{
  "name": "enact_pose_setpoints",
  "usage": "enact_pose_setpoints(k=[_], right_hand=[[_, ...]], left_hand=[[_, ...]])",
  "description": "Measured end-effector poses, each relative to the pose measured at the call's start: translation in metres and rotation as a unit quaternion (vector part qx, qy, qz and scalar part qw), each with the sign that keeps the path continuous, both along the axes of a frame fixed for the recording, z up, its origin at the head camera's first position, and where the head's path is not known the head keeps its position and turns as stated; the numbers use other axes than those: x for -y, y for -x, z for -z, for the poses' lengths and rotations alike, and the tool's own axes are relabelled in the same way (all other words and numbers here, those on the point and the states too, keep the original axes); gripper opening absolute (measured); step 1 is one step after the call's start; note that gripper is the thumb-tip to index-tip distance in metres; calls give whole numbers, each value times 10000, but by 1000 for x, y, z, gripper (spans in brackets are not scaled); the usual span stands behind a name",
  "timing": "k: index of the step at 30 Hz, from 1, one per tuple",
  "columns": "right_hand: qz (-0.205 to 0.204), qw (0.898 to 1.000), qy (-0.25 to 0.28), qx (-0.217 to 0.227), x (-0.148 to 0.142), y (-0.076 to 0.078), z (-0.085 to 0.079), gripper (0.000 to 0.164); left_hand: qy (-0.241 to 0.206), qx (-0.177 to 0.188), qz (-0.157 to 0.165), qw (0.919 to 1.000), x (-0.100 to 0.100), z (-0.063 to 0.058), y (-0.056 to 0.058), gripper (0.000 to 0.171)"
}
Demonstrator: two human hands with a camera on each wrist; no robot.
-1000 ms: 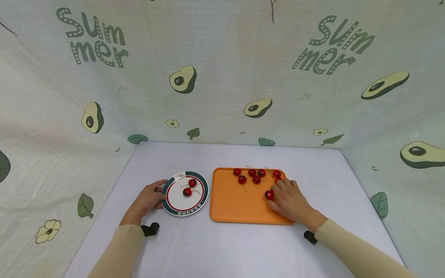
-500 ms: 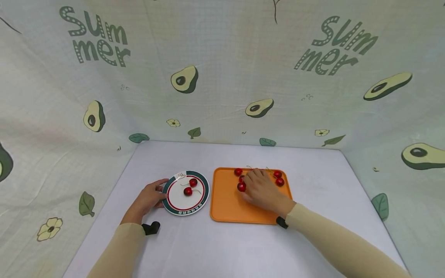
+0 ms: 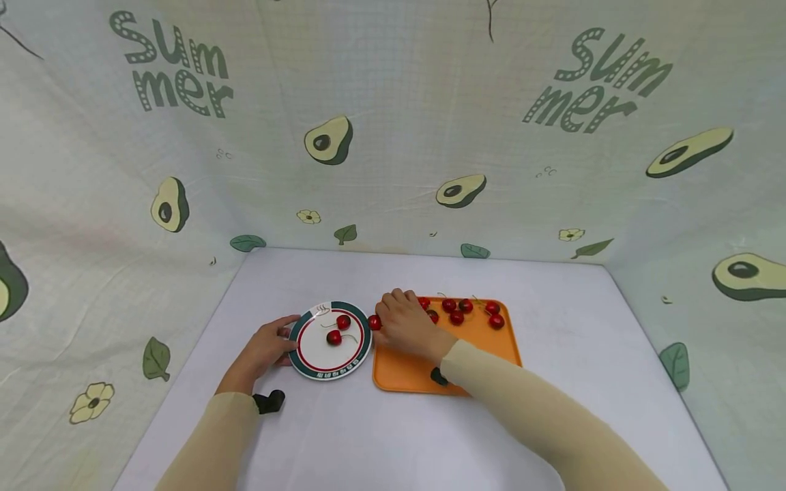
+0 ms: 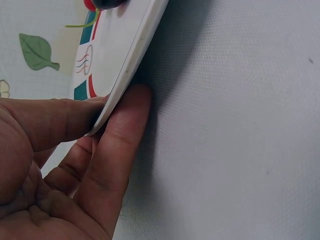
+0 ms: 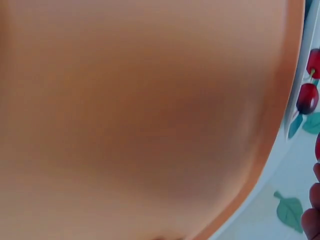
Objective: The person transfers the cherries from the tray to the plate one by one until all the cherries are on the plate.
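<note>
My left hand [image 3: 264, 351] pinches the left rim of a round white plate [image 3: 312, 351] with a green and red border. In the left wrist view the thumb lies on the upper side and a finger [image 4: 117, 135] supports it from below. Two stemmed cherries, one [image 3: 343, 322] behind the other [image 3: 334, 337], lie on the plate. My right hand [image 3: 413, 329] holds another cherry [image 3: 374, 322] in its fingertips, close to the plate's right rim. Only bits of those fingers [image 5: 312, 217] and that cherry [image 5: 318, 148] show at the right wrist view's edge.
An orange tray [image 3: 393, 375] lies right of the plate, partly under my right forearm. Several cherries [image 3: 457, 318] sit along its back, some half hidden by the right hand. A cloth printed with avocados [image 3: 329, 141] hangs behind the white table [image 3: 344, 436].
My right hand has travelled left across the tray, carrying the cherry from the tray's right side to beside the plate. The left hand has stayed on the plate rim.
</note>
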State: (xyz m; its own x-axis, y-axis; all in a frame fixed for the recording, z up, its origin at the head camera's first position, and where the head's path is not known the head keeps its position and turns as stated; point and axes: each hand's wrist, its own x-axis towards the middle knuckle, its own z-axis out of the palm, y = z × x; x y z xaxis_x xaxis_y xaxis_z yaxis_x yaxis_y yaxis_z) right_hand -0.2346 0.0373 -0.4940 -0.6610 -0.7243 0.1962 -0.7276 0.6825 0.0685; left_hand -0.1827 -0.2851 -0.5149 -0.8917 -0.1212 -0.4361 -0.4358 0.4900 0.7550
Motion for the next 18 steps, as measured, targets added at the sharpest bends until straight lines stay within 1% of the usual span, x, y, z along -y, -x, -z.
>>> enact_pose_setpoints(k=[4, 10, 15, 18], right_hand=[[32, 9996, -269, 12, 21, 3, 3, 40], [20, 9984, -509, 254, 42, 6, 9, 44], [95, 9971, -701, 279, 51, 11, 15, 45], [129, 9968, -724, 298, 55, 13, 17, 45]], left_hand=[[11, 6, -22, 10000, 1, 3, 2, 70], [-60, -33, -44, 10000, 2, 7, 2, 70], [-162, -108, -22, 9998, 2, 5, 0, 69], [-141, -120, -22, 9998, 1, 3, -1, 69]])
